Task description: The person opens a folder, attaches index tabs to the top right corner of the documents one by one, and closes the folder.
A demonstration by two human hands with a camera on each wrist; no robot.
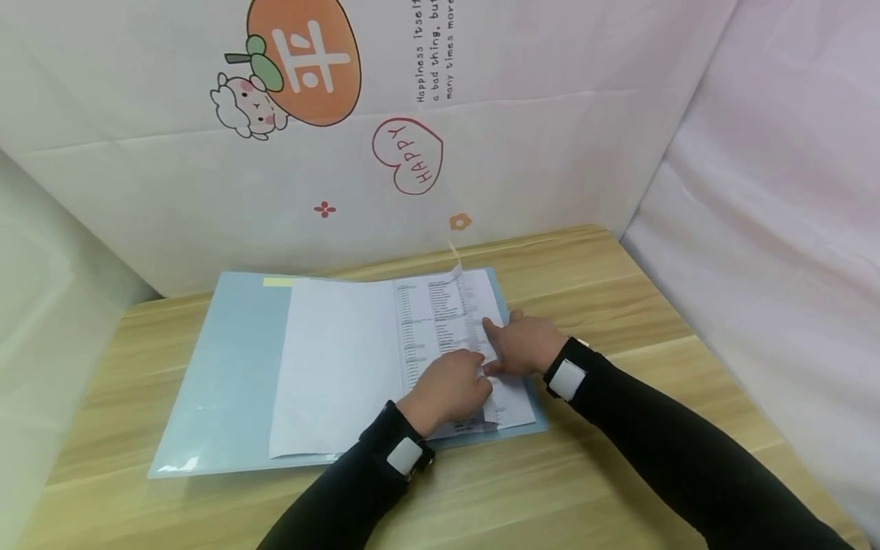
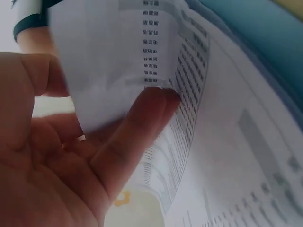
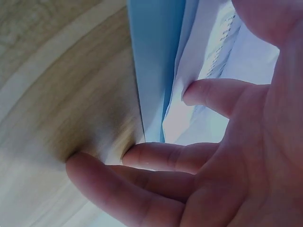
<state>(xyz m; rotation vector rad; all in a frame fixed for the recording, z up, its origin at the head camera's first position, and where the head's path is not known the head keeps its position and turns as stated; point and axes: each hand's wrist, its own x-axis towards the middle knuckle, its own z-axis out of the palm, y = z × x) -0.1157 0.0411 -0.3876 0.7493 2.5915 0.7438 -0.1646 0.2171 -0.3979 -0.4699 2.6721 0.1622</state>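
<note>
On a light-blue folder [image 1: 220,382], a printed sheet [image 1: 443,317] rises in a turned-up flap, pinched between the thumb and fingers of the person's left hand [image 1: 450,386]. The right hand [image 1: 525,344], fingers spread, touches paper and wooden table [image 1: 598,298]; beyond hangs white cloth [image 1: 550,153] bearing a red heart [image 1: 409,156].

From the head view, we find the rows of print on the sheet [image 1: 436,317] too small to read, and the left hand [image 1: 448,388] covers part of its lower half. The right hand [image 1: 525,344] hides a stretch of the folder's [image 1: 216,382] edge. We lose the tops of the orange fruit [image 1: 305,23] and the lettering [image 1: 435,53] to the upper border; both sleeves [image 1: 660,451] run out below. In the left wrist view, we see the nearest print only as a blur.
</note>
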